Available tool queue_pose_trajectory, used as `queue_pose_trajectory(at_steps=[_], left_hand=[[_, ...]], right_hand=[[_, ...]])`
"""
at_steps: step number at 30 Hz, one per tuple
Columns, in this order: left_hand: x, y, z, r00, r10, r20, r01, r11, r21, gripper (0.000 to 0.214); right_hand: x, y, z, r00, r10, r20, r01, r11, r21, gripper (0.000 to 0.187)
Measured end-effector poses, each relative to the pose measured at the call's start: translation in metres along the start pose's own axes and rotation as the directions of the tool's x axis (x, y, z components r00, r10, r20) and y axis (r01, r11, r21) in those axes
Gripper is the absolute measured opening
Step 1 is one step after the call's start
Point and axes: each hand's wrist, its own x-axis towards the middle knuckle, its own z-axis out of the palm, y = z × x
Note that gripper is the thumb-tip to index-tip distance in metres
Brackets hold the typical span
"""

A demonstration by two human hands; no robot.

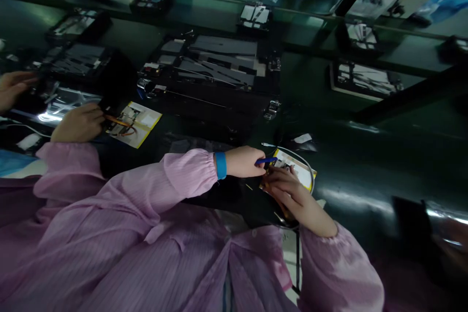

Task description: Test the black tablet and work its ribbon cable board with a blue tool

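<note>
Blue slim tool point(266, 160) sits pinched in the closed left hand point(243, 162), over a yellow-edged white card point(302, 171) at the near edge of the dark green desk point(365, 156). Right hand point(292, 196) lies half-curled on that card; whether it grips it, I cannot tell.

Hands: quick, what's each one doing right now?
Left hand: closed on a blue tool.
Right hand: fingers rest on the yellow-edged card; grip cannot be told.

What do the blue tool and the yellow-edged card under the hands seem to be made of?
The blue tool looks like plastic: even, matte colour. The yellow-edged card looks like paper or thin card: flat, white, printed. Blur leaves both open.
</note>
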Motion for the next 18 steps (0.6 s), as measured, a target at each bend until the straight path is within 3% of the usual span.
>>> queue_pose_trajectory(at_steps=[4,9,13,16,18], left_hand=[[-0.008,0.009,-0.001,0.976,0.146,0.160,-0.132,0.987,-0.092,0.012],[-0.022,0.026,-0.004,0.872,0.320,0.371,-0.227,0.935,-0.273,0.012],[-0.036,0.030,-0.014,0.844,0.365,0.394,-0.195,0.892,-0.407,0.011],[-0.046,0.028,-0.020,0.864,0.346,0.365,-0.189,0.896,-0.402,0.013],[-0.052,0.027,-0.021,0.886,0.345,0.311,-0.221,0.902,-0.372,0.012]], right_hand=[[-0.026,-0.019,-0.015,0.997,0.070,0.041,-0.077,0.978,0.192,0.027],[-0.043,-0.037,-0.026,1.000,0.009,-0.030,0.001,0.948,0.318,0.025],[-0.039,-0.047,-0.018,0.978,-0.028,-0.209,0.075,0.972,0.223,0.008],[-0.031,-0.052,-0.009,0.885,-0.029,-0.465,0.070,0.995,0.071,0.022],[-0.024,-0.057,-0.006,0.863,-0.103,-0.495,0.057,0.993,-0.107,0.031]])
